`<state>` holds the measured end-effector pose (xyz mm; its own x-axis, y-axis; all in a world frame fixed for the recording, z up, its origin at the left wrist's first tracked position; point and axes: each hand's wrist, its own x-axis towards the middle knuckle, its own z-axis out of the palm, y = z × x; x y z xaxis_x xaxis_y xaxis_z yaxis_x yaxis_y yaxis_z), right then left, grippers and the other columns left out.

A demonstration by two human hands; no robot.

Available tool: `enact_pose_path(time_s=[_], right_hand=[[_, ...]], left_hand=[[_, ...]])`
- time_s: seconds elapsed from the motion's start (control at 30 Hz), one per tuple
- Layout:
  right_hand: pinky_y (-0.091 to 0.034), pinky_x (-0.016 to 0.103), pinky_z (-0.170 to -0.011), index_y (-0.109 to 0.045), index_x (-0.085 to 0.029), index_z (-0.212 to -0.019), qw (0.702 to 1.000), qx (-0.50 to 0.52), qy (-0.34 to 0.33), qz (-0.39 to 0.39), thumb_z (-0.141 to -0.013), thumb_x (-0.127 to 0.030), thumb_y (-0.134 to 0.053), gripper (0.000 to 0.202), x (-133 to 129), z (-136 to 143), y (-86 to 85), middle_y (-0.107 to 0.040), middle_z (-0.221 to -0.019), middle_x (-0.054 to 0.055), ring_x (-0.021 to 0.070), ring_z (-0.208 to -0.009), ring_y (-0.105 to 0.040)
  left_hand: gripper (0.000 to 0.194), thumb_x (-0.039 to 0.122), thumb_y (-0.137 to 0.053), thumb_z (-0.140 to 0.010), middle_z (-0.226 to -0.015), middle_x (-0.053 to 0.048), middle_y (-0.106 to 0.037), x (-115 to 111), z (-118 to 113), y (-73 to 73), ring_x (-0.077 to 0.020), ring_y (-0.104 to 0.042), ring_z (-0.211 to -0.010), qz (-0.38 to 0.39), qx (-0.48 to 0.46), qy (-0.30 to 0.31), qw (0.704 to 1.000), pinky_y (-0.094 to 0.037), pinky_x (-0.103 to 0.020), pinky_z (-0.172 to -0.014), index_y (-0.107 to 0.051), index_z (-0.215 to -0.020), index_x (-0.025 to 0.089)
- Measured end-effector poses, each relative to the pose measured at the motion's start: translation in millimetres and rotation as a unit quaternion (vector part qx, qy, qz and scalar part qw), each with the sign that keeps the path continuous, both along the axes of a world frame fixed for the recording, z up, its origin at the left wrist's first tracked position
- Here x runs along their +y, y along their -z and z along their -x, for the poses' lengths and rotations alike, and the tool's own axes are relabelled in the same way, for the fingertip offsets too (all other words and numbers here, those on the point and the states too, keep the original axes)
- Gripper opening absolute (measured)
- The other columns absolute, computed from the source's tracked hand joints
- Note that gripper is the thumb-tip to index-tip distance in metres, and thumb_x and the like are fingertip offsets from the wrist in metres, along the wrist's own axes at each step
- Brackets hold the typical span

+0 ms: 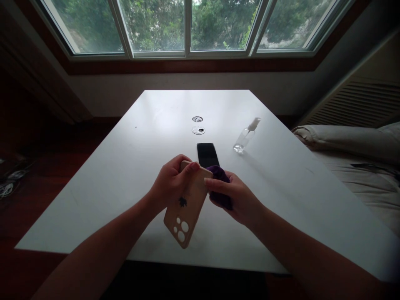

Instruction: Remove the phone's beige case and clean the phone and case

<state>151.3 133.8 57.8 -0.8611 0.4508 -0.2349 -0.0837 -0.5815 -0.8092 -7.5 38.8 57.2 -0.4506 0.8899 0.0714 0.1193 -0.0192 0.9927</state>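
Note:
A beige phone case [191,199] with a dark leaf print and several camera holes hangs tilted above the table, its holed end toward me. My left hand [171,180] is closed on its upper left edge, thumb across the back. In my right hand [239,195] is a bunched dark purple cloth [221,200], pressed against the case's right edge near the top corner. Just beyond both hands a black phone [207,154] lies flat on the table, its near end hidden behind the case and cloth.
On the white table [150,137], a clear spray bottle [245,136] lies on its side to the right. Two round cable holes [198,130] are set in the tabletop behind the phone. A padded seat [353,166] stands at the right, and a window [187,29] fills the back.

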Motion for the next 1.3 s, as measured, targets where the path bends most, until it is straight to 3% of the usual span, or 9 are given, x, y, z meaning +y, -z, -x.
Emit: enact_pose_path(time_s=[0.33, 0.57, 0.87, 1.0, 1.1, 1.2, 1.3], right_hand=[[-0.042, 0.02, -0.05, -0.071, -0.016, -0.085, 0.998, -0.022, -0.016, -0.055, -0.076, -0.041, -0.087, 0.032, -9.1, -1.0, 18.1, -0.063, -0.069, -0.001, 0.0087, -0.056, -0.055], [-0.046, 0.02, -0.052, -0.075, -0.013, -0.086, 0.987, -0.026, -0.151, -0.044, -0.072, -0.035, -0.09, 0.03, -34.9, 0.2, 19.1, -0.068, -0.071, 0.001, 0.0086, -0.056, -0.057], [-0.048, 0.02, -0.051, -0.072, -0.012, -0.085, 0.967, -0.053, -0.242, -0.059, -0.07, -0.03, -0.091, 0.03, -37.4, -5.3, 26.0, -0.065, -0.068, 0.0, 0.009, -0.055, -0.058], [-0.051, 0.02, -0.054, -0.073, -0.013, -0.091, 0.98, -0.036, -0.191, -0.04, -0.07, -0.029, -0.091, 0.032, -34.5, -4.0, 20.9, -0.069, -0.075, 0.001, 0.009, -0.059, -0.06], [-0.048, 0.017, -0.05, -0.072, -0.014, -0.09, 0.997, -0.032, -0.065, -0.005, -0.069, -0.031, -0.091, 0.033, -25.2, -2.4, 12.7, -0.067, -0.072, -0.001, 0.0077, -0.056, -0.058], [-0.038, 0.013, -0.04, -0.065, -0.016, -0.076, 0.997, -0.007, 0.058, 0.05, -0.074, -0.032, -0.087, 0.027, -7.8, -1.0, 2.4, -0.056, -0.059, -0.006, 0.0034, -0.045, -0.045], [-0.023, 0.013, -0.031, -0.061, -0.018, -0.074, 0.991, 0.068, 0.097, 0.056, -0.079, -0.032, -0.079, 0.023, 13.1, -1.1, -7.0, -0.054, -0.058, -0.008, 0.0003, -0.036, -0.026]], left_hand=[[0.043, 0.06, -0.065, -0.088, -0.072, 0.001, -0.06, -1.0, -0.4, -3.6, -0.0112, -0.051, -0.063, 0.017, -0.016, -0.031, 0.999, -0.043, -0.02, -0.054, -0.063, -0.084, 0.017], [0.046, 0.064, -0.068, -0.084, -0.063, 0.003, -0.052, 4.3, 8.1, 2.0, -0.0099, -0.044, -0.054, -0.001, -0.037, -0.119, 0.992, -0.036, -0.02, -0.046, -0.059, -0.079, 0.018], [0.049, 0.067, -0.067, -0.083, -0.06, 0.004, -0.05, 4.8, 16.7, 9.0, -0.0095, -0.043, -0.05, -0.009, -0.066, -0.158, 0.985, -0.04, -0.022, -0.047, -0.059, -0.081, 0.019], [0.05, 0.068, -0.068, -0.082, -0.064, 0.003, -0.053, 7.1, 25.9, 12.1, -0.0107, -0.049, -0.053, -0.017, -0.123, -0.166, 0.978, -0.045, -0.023, -0.049, -0.058, -0.085, 0.019], [0.05, 0.066, -0.072, -0.08, -0.071, 0.001, -0.057, 10.9, 34.8, 12.5, -0.012, -0.054, -0.059, -0.044, -0.195, -0.186, 0.962, -0.049, -0.023, -0.053, -0.059, -0.09, 0.018], [0.044, 0.058, -0.075, -0.081, -0.075, 0.0, -0.059, 13.5, 40.4, 9.3, -0.0117, -0.056, -0.063, -0.068, -0.237, -0.179, 0.952, -0.048, -0.021, -0.051, -0.061, -0.093, 0.017], [0.034, 0.045, -0.073, -0.084, -0.077, -0.001, -0.062, 11.9, 42.0, 2.2, -0.0109, -0.057, -0.061, -0.04, -0.275, -0.117, 0.954, -0.045, -0.019, -0.046, -0.065, -0.097, 0.015]])
